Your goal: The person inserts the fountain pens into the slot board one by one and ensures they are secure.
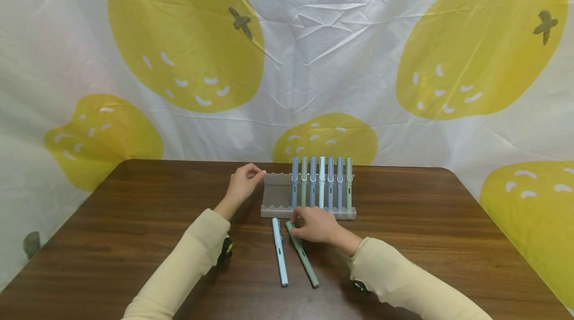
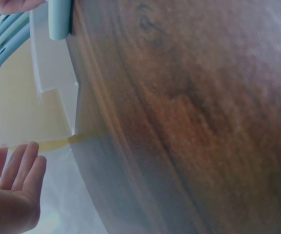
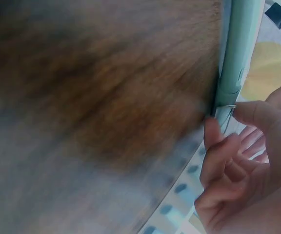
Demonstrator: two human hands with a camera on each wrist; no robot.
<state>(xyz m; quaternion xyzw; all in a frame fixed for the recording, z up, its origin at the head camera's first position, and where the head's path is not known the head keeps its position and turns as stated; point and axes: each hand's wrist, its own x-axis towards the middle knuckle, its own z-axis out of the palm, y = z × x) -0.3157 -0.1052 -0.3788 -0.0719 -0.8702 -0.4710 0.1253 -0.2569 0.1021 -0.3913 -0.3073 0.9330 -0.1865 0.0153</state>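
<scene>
My right hand (image 1: 316,224) pinches the clip end of a dark green capped pen (image 1: 302,255) between thumb and fingertips, as the right wrist view also shows. That pen lies slanted on the table in front of a clear pen rack (image 1: 277,196). A pale blue pen (image 1: 279,252) lies to its left, clip end toward the rack. At the rack's upper left corner is my left hand (image 1: 243,183); its fingers (image 2: 32,178) look extended in the left wrist view, fingertips right at the rack's edge.
Several blue and green pens (image 1: 313,183) stand side by side in the rack's middle and right slots, clips facing me. Under everything is a brown wooden table (image 1: 399,210). A white cloth (image 1: 332,80) with yellow fruit prints hangs behind.
</scene>
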